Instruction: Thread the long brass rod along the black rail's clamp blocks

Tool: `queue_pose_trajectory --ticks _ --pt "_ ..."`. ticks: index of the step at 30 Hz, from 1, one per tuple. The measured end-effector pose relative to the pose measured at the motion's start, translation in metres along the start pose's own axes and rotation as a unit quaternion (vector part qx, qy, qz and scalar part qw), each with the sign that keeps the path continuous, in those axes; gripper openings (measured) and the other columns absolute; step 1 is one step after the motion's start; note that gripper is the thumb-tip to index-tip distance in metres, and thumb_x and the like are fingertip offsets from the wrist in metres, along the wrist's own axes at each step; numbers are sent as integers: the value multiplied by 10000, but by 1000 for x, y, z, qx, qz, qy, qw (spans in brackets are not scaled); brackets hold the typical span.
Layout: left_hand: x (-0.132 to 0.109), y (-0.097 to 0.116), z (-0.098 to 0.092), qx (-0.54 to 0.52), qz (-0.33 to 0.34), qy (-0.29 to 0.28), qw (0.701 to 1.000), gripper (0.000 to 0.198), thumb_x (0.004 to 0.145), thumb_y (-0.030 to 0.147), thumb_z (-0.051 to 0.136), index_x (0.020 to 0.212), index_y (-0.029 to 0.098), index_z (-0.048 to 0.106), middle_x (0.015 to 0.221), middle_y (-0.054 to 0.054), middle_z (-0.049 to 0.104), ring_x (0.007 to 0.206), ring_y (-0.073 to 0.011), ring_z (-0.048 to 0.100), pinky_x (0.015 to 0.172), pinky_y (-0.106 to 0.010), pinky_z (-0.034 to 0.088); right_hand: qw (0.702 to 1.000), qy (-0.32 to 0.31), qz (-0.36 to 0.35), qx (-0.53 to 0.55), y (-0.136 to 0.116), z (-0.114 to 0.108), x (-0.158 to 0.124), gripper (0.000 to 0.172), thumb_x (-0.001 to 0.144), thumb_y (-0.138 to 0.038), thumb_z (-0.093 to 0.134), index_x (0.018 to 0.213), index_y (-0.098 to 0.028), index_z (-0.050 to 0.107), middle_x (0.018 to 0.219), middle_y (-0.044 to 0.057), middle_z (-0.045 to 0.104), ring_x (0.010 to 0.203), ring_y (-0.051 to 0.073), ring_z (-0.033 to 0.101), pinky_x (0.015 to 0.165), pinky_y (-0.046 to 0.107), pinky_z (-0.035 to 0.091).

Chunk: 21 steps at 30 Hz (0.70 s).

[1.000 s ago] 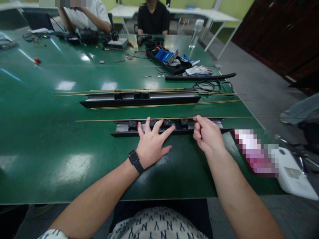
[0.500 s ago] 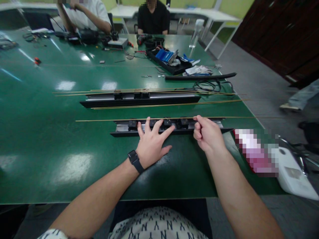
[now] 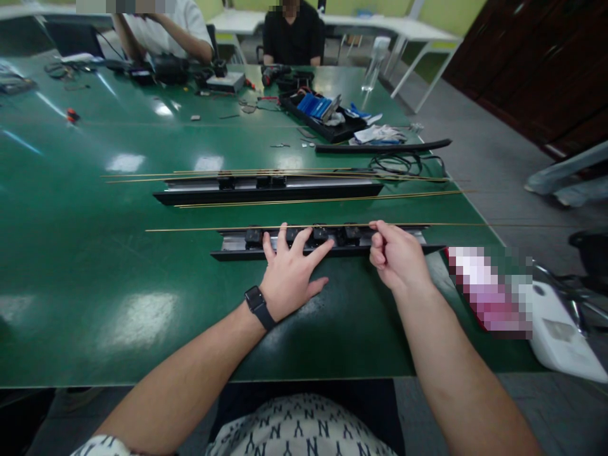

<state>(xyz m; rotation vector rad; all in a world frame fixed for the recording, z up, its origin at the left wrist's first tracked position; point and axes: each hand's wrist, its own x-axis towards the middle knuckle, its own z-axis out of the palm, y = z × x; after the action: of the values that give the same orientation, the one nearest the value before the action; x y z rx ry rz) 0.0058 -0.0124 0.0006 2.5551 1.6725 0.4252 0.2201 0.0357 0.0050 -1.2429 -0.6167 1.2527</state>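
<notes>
A black and silver metal rail (image 3: 237, 256) lies in front of me, with several black blocks (image 3: 351, 234) along its channel. Across its far edge runs a thin brass-coloured rod (image 3: 194, 230) that sticks out past both ends of the rail. My left hand (image 3: 288, 278) rests on the rail with its fingers spread, the tips among the blocks. Toward the rail's right end, my right hand (image 3: 398, 256) is closed, thumb and forefinger pinching the rod. Its other fingers are curled in.
Beyond lies a second rail (image 3: 270, 194) with more thin rods (image 3: 304, 201) around it. Farther back are a black strip (image 3: 380, 148), coiled cable (image 3: 396, 164) and a black tray (image 3: 339, 133). A white device (image 3: 560, 329) sits at right. Two people sit across the table.
Both hands, the rod and the rail hold practically the same position. In the background at the far right, a person's legs have shifted.
</notes>
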Motion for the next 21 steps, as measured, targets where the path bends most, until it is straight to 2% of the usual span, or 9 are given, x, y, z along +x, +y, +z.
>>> queue_pose_trajectory --ticks 21 --pt "-1 0 0 3 -2 0 1000 742 825 483 755 1503 460 453 1601 -65 367 1489 -522 178 1125 -814 134 1000 7 -5 -5 1 1 0 81 854 -226 661 872 -147 663 506 -58 508 283 59 354 251 172 193"
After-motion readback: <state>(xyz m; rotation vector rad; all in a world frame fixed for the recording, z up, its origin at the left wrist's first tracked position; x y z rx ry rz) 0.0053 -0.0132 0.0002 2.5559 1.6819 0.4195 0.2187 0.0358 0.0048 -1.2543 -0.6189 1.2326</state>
